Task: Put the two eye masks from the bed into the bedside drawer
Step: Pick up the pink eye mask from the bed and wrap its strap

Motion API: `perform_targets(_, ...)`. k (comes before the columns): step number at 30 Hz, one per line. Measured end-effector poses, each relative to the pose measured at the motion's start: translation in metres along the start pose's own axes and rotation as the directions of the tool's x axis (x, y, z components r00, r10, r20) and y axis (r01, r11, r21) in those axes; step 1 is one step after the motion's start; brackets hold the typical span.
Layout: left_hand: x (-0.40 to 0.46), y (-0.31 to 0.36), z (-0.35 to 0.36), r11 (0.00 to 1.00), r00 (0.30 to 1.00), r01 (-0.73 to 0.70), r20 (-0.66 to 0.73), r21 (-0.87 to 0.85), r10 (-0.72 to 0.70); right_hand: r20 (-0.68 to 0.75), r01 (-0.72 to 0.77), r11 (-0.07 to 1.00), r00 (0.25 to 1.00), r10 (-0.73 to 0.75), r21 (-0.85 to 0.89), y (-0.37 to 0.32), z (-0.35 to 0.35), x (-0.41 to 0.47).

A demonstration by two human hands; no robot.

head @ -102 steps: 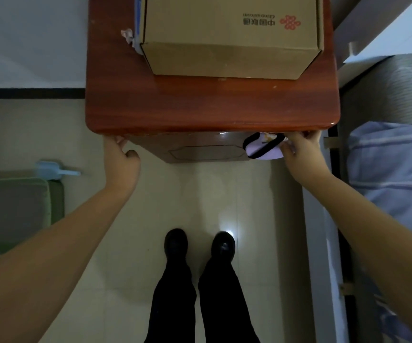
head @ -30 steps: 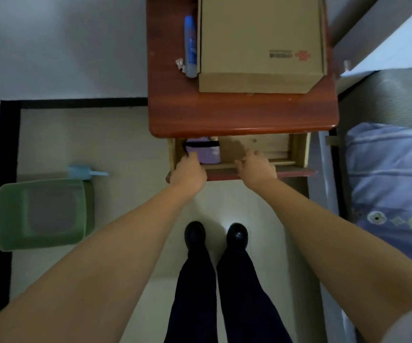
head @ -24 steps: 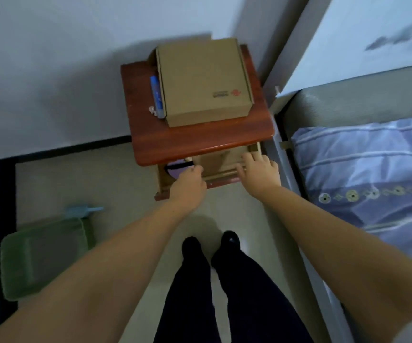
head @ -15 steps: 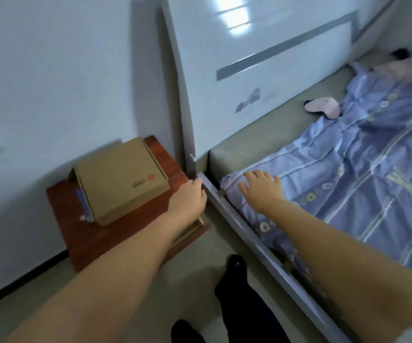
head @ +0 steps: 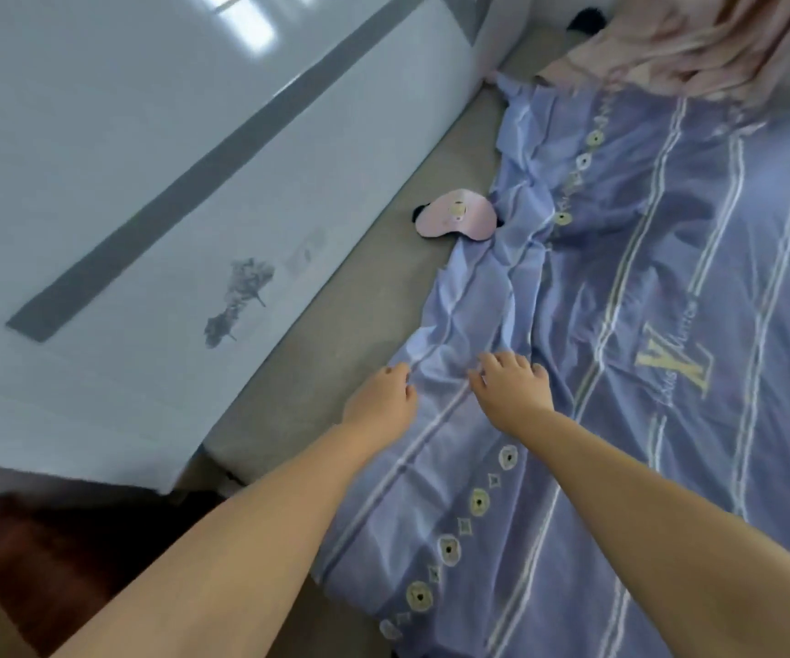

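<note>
A pink eye mask (head: 456, 220) with a black strap lies on the grey mattress near the headboard, at the edge of the blue quilt. My left hand (head: 380, 401) and my right hand (head: 512, 384) reach out over the quilt's near corner, both empty with fingers apart, well short of the mask. The reddish bedside table (head: 8, 543) shows only as a blurred corner at the lower left. Its drawer is out of view.
A glossy white headboard (head: 155, 173) with a grey stripe runs along the left. A blue striped quilt (head: 645, 349) covers most of the bed. Pink fabric (head: 697, 45) is bunched at the far top right, with a dark object beside it.
My view has swung from the bedside table and its open drawer over to the bed. Both hands left the drawer front and now stretch over the quilt toward the pink mask.
</note>
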State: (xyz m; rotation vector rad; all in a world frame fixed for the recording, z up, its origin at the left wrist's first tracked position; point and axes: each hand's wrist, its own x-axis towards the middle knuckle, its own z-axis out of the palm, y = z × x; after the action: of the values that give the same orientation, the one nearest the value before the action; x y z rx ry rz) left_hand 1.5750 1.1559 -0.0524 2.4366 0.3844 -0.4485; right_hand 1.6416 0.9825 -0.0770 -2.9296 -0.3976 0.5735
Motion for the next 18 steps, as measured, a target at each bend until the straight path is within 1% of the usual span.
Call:
perform_targets(3,0.088,0.028,0.019,0.996,0.999,0.030,-0.013,-0.081,-0.031,-0.015,-0.028,0.999,0.999,0.029,0.026,0.035,0.016,0.073)
perform_targets(5,0.140,0.041,0.033,0.983,0.998,0.058,-0.029,-0.174,-0.064,-0.048,-0.047,0.997,0.998,0.050,0.064,0.057,0.028,0.118)
perform_targets(9,0.230,0.056,0.054,0.911,0.978,0.132,-0.100,-0.390,-0.184,-0.065,-0.020,0.995,0.998,0.026,0.100,0.092,0.060,0.181)
perform_targets(10,0.251,0.058,0.057,0.870,0.969,0.159,-0.095,-0.467,-0.228,-0.092,-0.011,0.993,0.996,0.022,0.117,0.098,0.069,0.188)
perform_targets(11,0.271,0.062,0.060,0.780,0.961,0.189,-0.051,-0.596,-0.272,-0.136,0.000,0.992,0.991,0.017,0.130,0.103,0.079,0.191)
perform_targets(12,0.290,0.067,0.061,0.631,0.953,0.218,0.024,-0.744,-0.302,-0.186,0.011,0.990,0.982,0.015,0.140,0.106,0.085,0.192)
perform_targets(13,0.308,0.073,0.062,0.443,0.945,0.243,0.108,-0.863,-0.308,-0.236,0.019,0.989,0.972,0.017,0.148,0.106,0.089,0.192)
perform_targets(14,0.326,0.078,0.061,0.256,0.939,0.251,0.171,-0.934,-0.297,-0.279,0.024,0.988,0.960,0.020,0.155,0.106,0.092,0.193)
perform_targets(15,0.342,0.083,0.062,0.106,0.935,0.242,0.203,-0.964,-0.292,-0.309,0.029,0.987,0.951,0.022,0.157,0.106,0.093,0.193)
perform_targets(16,0.358,0.088,0.064,-0.004,0.929,0.224,0.214,-0.975,-0.303,-0.332,0.034,0.988,0.943,0.019,0.153,0.106,0.095,0.194)
perform_targets(17,0.370,0.092,0.064,-0.080,0.923,0.196,0.211,-0.977,-0.323,-0.353,0.041,0.988,0.936,0.014,0.149,0.106,0.096,0.193)
perform_targets(18,0.381,0.096,0.062,-0.129,0.914,0.166,0.202,-0.978,-0.352,-0.372,0.048,0.988,0.928,0.010,0.146,0.106,0.096,0.193)
